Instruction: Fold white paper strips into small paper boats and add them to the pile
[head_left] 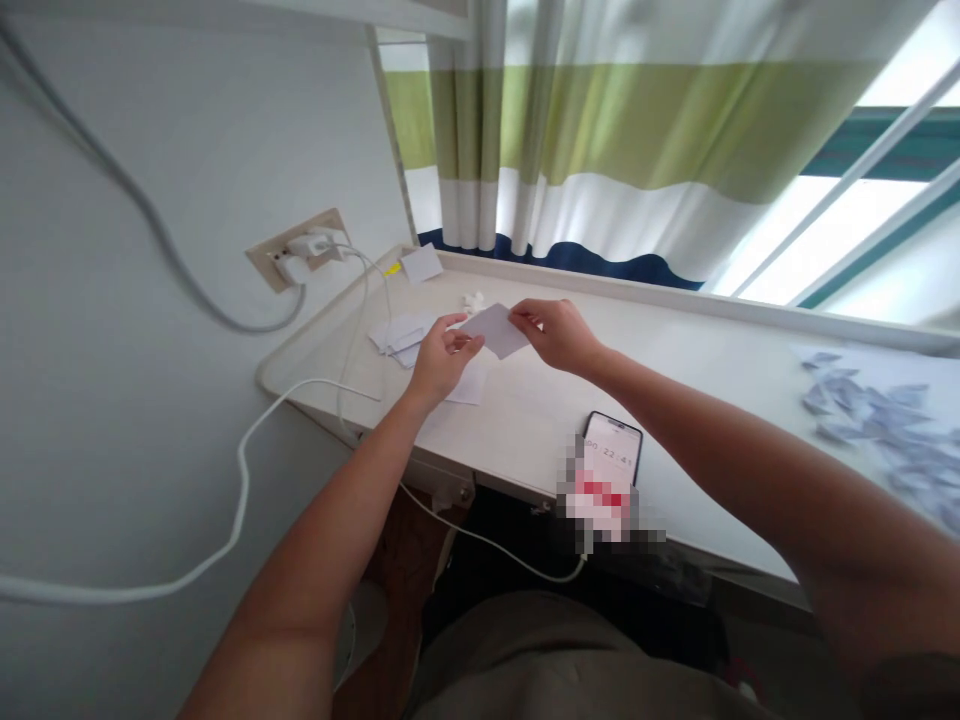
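Note:
A small white sheet of paper (498,332) is held up over the desk between my two hands. My left hand (444,355) pinches its left corner between thumb and fingers. At the opposite corner, my right hand (556,330) grips the paper with its fingertips. Beneath my left hand, another white paper sheet (468,386) lies flat on the desk. Just left of that hand is a loose stack of white papers (401,335). Small crumpled white bits (473,301) sit behind the held sheet.
A phone (613,450) showing a timer lies near the front edge of the white desk (540,400). Many folded paper pieces (877,410) are heaped at the right. White cables (241,480) run from the wall socket (300,248). A curtain (600,130) hangs behind.

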